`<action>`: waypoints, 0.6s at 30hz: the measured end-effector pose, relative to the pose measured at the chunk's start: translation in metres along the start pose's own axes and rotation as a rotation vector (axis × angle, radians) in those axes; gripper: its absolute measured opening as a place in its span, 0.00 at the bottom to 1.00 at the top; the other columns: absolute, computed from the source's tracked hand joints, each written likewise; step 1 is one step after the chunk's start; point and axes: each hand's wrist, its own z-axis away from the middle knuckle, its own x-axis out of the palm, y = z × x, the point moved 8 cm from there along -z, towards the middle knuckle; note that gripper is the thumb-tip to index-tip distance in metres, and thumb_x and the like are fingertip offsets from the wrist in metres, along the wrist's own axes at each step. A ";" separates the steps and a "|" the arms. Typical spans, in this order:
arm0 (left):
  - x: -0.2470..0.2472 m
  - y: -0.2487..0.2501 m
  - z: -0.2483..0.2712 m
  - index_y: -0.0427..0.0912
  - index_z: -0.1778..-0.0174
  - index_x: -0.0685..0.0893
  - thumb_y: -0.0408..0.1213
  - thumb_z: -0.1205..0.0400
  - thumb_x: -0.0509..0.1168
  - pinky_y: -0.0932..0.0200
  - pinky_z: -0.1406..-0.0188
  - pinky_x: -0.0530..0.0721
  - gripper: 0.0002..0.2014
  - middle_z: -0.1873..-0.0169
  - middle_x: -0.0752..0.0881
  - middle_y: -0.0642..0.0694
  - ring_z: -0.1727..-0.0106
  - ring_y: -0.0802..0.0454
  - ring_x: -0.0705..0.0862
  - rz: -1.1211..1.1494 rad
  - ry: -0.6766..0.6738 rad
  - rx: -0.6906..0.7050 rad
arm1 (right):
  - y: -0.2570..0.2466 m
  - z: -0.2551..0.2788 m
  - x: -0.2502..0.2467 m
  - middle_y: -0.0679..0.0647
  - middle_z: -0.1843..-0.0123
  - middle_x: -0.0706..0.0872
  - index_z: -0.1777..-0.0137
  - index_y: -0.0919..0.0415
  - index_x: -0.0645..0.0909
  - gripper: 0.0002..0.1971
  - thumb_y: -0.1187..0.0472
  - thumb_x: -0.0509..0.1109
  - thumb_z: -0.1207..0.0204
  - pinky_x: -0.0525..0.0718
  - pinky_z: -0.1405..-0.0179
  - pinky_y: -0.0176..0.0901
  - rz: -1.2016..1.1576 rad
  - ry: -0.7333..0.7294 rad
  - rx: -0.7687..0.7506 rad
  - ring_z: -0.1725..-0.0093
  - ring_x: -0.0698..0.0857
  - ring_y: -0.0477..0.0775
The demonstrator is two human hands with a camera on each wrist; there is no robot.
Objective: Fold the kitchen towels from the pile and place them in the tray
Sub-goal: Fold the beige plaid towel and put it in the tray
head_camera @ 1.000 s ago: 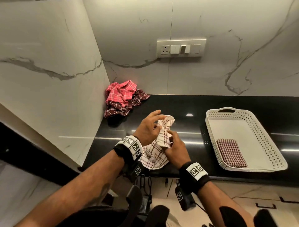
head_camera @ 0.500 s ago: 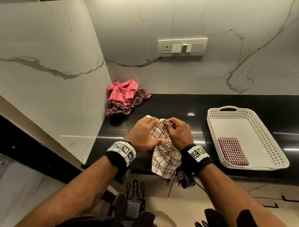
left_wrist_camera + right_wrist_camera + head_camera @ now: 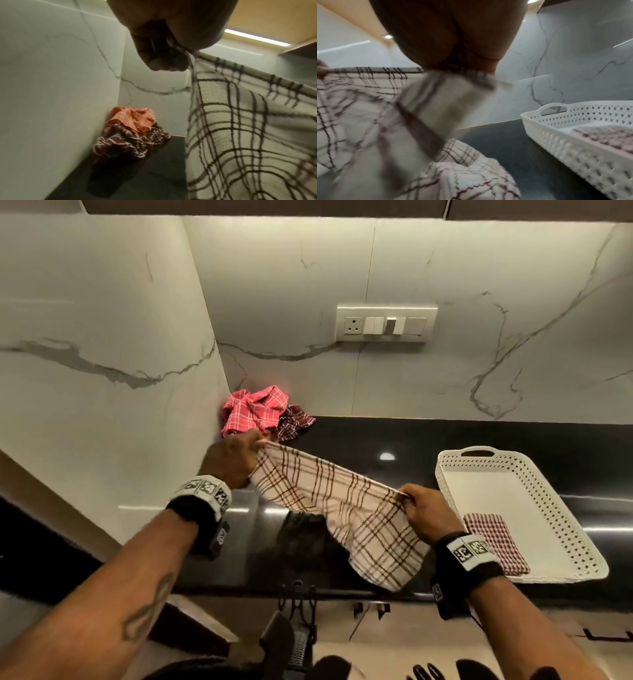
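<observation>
The person holds a cream towel (image 3: 346, 508) with brown check lines stretched out above the black surface (image 3: 394, 436). The left hand (image 3: 229, 458) pinches 1 top corner, its fingers (image 3: 159, 58) curled tight around the hem, and the right hand (image 3: 428, 517) pinches the other top corner, fingers closed on bunched cloth. The top edge runs taut between the 2 hands, sloping down from the left hand to the right, while the rest of the towel hangs below and sags toward the surface's front edge. In the right wrist view the cloth near the hand is blurred.

In the corner where the 2 marble walls meet, a pile of towels (image 3: 260, 412) lies crumpled on the surface: a pink-red checked one on top of a dark maroon one. To the right stands a white perforated tray (image 3: 568, 529) with a handle cutout at its far end. 1 folded maroon-checked towel (image 3: 495, 542) lies flat in the tray's near part. A switch panel (image 3: 387, 323) is mounted on the back wall.
</observation>
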 end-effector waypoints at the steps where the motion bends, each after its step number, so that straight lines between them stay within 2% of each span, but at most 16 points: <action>1: 0.004 -0.009 -0.005 0.48 0.48 0.84 0.43 0.13 0.62 0.52 0.64 0.83 0.07 0.65 0.85 0.47 0.64 0.40 0.86 -0.018 -0.048 0.024 | 0.003 -0.005 -0.001 0.51 0.56 0.90 0.52 0.53 0.87 0.07 0.61 0.67 0.19 0.84 0.51 0.48 0.023 -0.013 0.029 0.54 0.86 0.54; 4: 0.012 -0.036 -0.027 0.48 0.48 0.84 0.43 0.15 0.63 0.49 0.59 0.83 0.06 0.57 0.90 0.41 0.58 0.36 0.88 -0.070 -0.078 0.013 | 0.007 -0.027 -0.009 0.53 0.57 0.90 0.54 0.54 0.87 0.07 0.58 0.67 0.19 0.83 0.53 0.46 0.143 -0.025 0.095 0.54 0.87 0.56; 7: 0.018 -0.059 -0.051 0.50 0.46 0.85 0.39 0.19 0.67 0.51 0.58 0.80 0.07 0.51 0.90 0.40 0.53 0.36 0.88 -0.123 -0.103 -0.039 | 0.008 -0.055 -0.025 0.55 0.53 0.90 0.52 0.56 0.87 0.09 0.63 0.65 0.19 0.82 0.50 0.46 0.236 -0.038 0.172 0.50 0.87 0.59; 10: 0.014 -0.062 -0.080 0.51 0.45 0.85 0.38 0.19 0.66 0.50 0.56 0.83 0.09 0.50 0.90 0.41 0.53 0.36 0.88 -0.189 -0.107 -0.033 | -0.014 -0.088 -0.060 0.59 0.48 0.89 0.48 0.56 0.87 0.10 0.66 0.64 0.20 0.84 0.46 0.51 0.240 0.045 0.174 0.47 0.86 0.63; 12: -0.007 -0.055 -0.103 0.50 0.46 0.84 0.38 0.18 0.65 0.48 0.57 0.83 0.07 0.51 0.89 0.39 0.53 0.35 0.88 -0.194 -0.028 -0.037 | -0.038 -0.110 -0.093 0.63 0.48 0.89 0.46 0.60 0.87 0.10 0.66 0.65 0.21 0.85 0.48 0.53 0.242 0.117 0.134 0.47 0.87 0.67; 14: -0.038 -0.045 -0.124 0.47 0.49 0.84 0.35 0.19 0.64 0.47 0.57 0.83 0.06 0.53 0.88 0.37 0.53 0.33 0.88 -0.175 0.078 -0.038 | -0.064 -0.124 -0.135 0.65 0.53 0.90 0.49 0.62 0.88 0.10 0.68 0.66 0.23 0.87 0.51 0.53 0.141 0.255 0.062 0.51 0.89 0.67; 16: -0.074 -0.038 -0.138 0.44 0.49 0.84 0.31 0.22 0.63 0.45 0.53 0.85 0.10 0.51 0.88 0.36 0.50 0.32 0.87 -0.098 0.212 -0.009 | -0.087 -0.124 -0.179 0.63 0.58 0.91 0.50 0.61 0.88 0.12 0.72 0.66 0.25 0.90 0.58 0.55 -0.052 0.435 -0.041 0.58 0.90 0.64; 18: -0.114 -0.030 -0.139 0.41 0.47 0.86 0.28 0.23 0.61 0.46 0.47 0.84 0.12 0.48 0.86 0.37 0.46 0.34 0.85 0.007 0.383 0.030 | -0.102 -0.112 -0.215 0.54 0.63 0.90 0.50 0.58 0.87 0.15 0.76 0.64 0.26 0.91 0.64 0.55 -0.325 0.565 -0.114 0.64 0.90 0.60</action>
